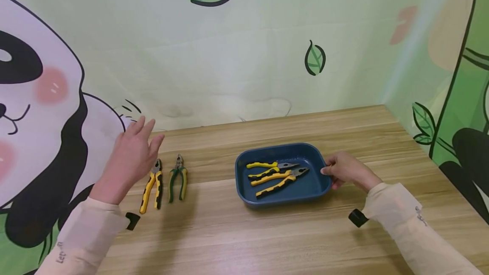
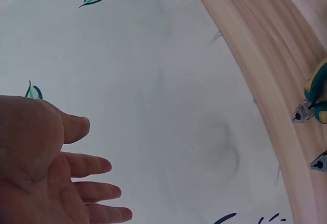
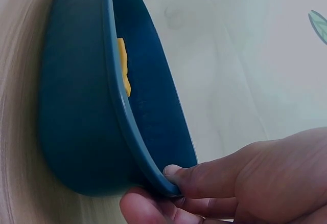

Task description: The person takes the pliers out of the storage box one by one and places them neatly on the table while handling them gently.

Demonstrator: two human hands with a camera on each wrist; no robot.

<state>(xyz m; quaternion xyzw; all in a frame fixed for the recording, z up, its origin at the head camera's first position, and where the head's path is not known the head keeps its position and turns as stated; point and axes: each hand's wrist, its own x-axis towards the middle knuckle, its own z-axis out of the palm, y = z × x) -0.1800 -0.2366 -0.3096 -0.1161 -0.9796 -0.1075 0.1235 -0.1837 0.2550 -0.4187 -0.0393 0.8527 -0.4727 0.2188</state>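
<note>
My right hand (image 1: 345,169) pinches the right end of a blue plastic tray (image 1: 244,198), thumb over the rim and fingers beneath it on the outside. Inside the tray lie long-nose pliers (image 1: 269,168) with yellow handles and, in front of them, yellow-and-black combination pliers (image 1: 282,180). My left hand (image 1: 131,156) is raised at the left with its fingers extended, holding nothing. Below and beside it on the table are yellow-and-black pliers (image 1: 158,181) and green-handled pliers (image 1: 178,177). In the left wrist view, only parts of the green-handled pliers (image 2: 311,104) show at the right edge.
The wood-grain table (image 1: 214,241) meets a printed backdrop (image 1: 248,75) with a panda and leaves along its back edge. A black wrist camera (image 1: 358,218) sits under the right sleeve, another (image 1: 132,220) by the left sleeve.
</note>
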